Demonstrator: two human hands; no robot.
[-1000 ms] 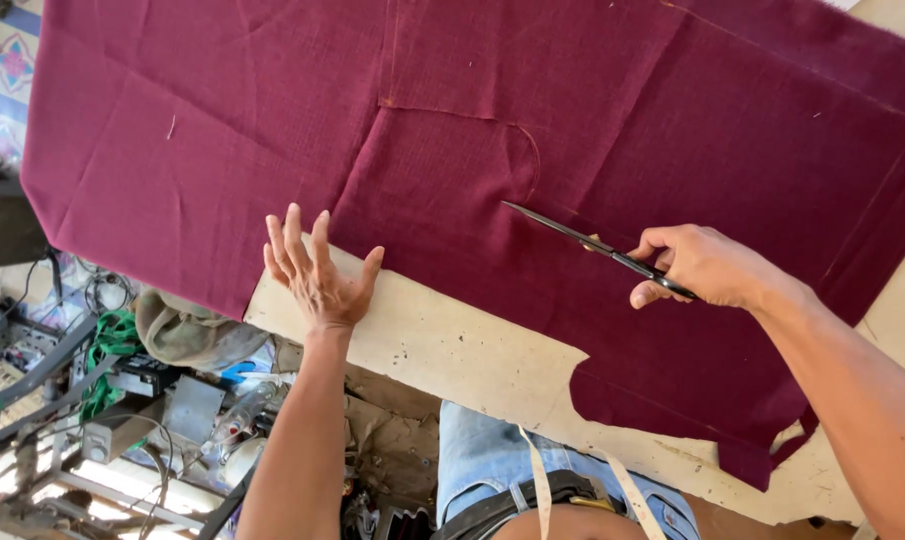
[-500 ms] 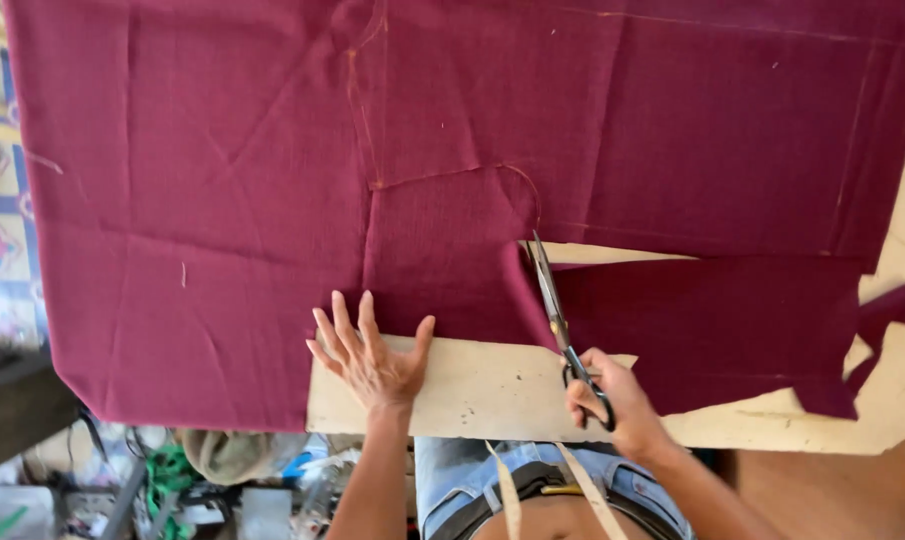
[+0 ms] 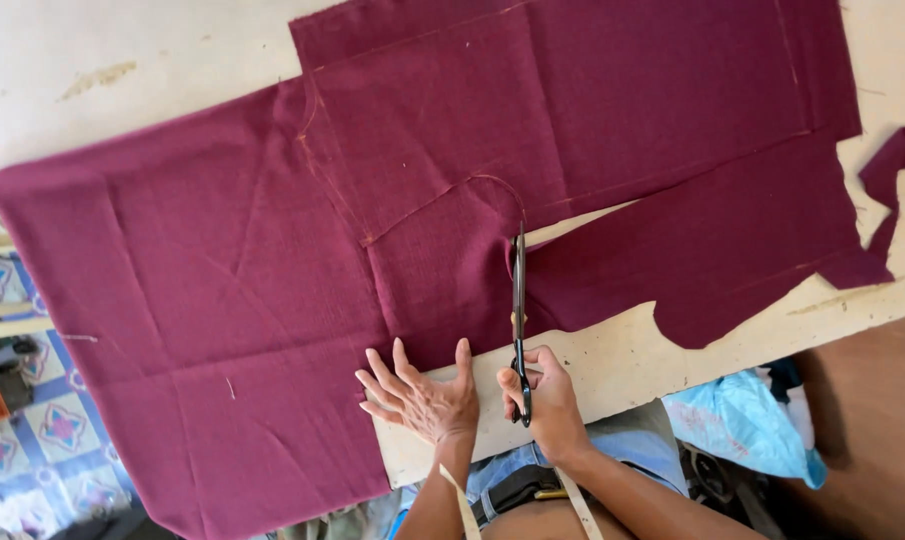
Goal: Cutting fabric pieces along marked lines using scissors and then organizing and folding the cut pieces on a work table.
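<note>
Here, left hand (image 3: 422, 400) flat, fingers spread on maroon cloth (image 3: 272, 300) — right hand (image 3: 544, 400) clenched around scissors (image 3: 519, 300).

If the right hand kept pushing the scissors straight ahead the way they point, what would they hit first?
The right hand aims the scissors away from the body. Just past the tips is the curved chalk line on the maroon cloth, then more cloth.

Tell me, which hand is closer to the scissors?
Right. The right hand grips the scissors by the handles; the left hand lies flat on the maroon cloth beside them, not touching.
</note>
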